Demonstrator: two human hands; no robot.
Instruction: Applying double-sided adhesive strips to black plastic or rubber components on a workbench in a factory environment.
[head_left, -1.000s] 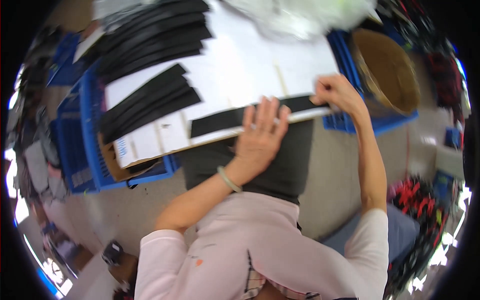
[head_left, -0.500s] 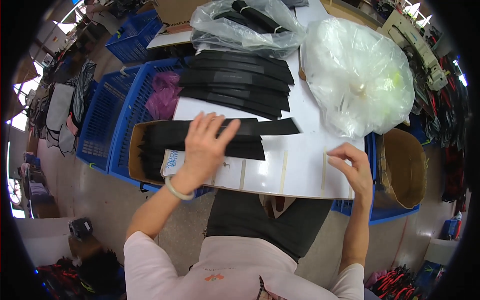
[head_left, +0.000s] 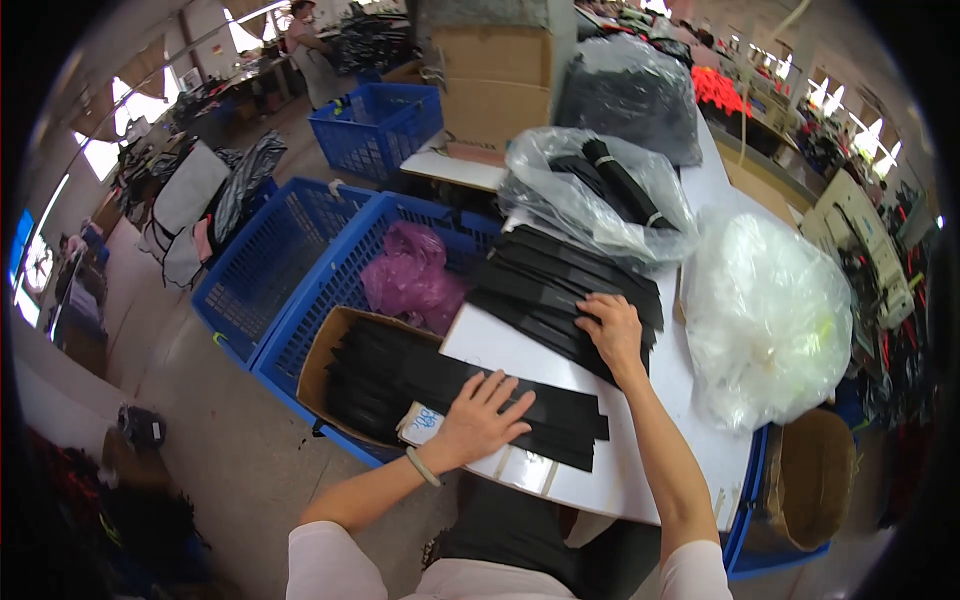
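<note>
My left hand lies flat with its fingers spread on a small layered pile of black fabric strips near the table's front edge. The pile's left end reaches into a cardboard box full of more black strips. Beside my left wrist is a white card with blue writing. Farther back, my right hand has its fingers bent and closed on a strip of the fanned black stack. The fingertips partly hide that strip's edge.
Blue plastic crates stand left of the white table, one holding a pink plastic bag. Behind the stack lies a clear bag with bundled black strips. A bulging translucent bag and an open carton are at right.
My right hand has moved from the table's front right to the far stack. My left hand still rests on the near strips, which now lie more evenly. The view has tilted up and turned.
</note>
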